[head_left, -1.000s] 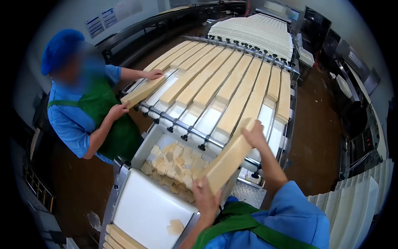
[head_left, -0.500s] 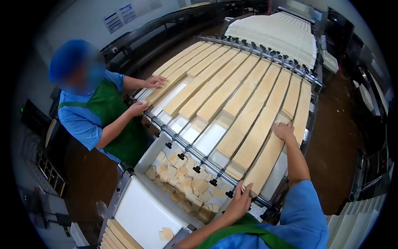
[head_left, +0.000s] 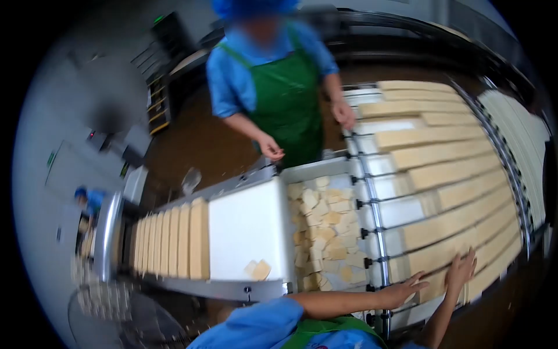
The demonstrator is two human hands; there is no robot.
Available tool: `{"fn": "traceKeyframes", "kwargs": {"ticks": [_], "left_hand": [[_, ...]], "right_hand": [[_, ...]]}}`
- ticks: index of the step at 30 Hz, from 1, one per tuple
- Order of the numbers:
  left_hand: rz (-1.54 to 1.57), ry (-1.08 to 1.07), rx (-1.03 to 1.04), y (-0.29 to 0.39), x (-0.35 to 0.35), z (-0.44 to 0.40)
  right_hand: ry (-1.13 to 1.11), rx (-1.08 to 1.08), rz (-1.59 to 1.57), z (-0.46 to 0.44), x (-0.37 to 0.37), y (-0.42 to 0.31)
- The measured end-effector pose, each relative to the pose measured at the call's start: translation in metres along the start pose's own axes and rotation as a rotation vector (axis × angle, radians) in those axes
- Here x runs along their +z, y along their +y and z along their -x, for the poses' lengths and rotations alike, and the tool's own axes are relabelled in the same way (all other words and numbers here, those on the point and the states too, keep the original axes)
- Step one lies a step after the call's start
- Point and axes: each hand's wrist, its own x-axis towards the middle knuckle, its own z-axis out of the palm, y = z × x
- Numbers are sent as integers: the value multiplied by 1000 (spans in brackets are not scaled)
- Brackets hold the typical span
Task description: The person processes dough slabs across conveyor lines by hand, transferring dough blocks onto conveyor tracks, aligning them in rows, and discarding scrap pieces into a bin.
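Long, pale yellow stacked slabs lie in lanes between thin metal rods on the white machine bed. My left hand is at the near end of a slab in the lower lanes, its fingers stretched out. Farther along the same lanes, my right hand rests on or just over the slabs, with its fingers spread. Neither hand grips anything. Motion blur hides exactly where the fingertips touch.
A bin of loose pale offcuts adjoins the rod frame. Left of it are a white surface with small scraps and a row of upright slabs. Across the bed stands a co-worker in a green apron.
The view has swung left. The slab I held with both hands was laid into a lane, and my hands have loosened from it. The co-worker's slab is down too, and their hands are apart.
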Motion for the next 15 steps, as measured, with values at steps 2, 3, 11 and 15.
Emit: {"fn": "traceKeyframes", "kwargs": {"ticks": [2,3,11,15], "left_hand": [[64,-49,-123,13,-28,22],[51,29,-107,6,-35,33],[-67,790,-195,-24,-113,189],[172,1004,-362,-17,-128,280]], "right_hand": [[13,-80,-54,19,10,-8],[5,-104,-107,28,11,-14],[42,-491,-476,53,38,-95],[-94,-715,-626,95,34,-165]]}}
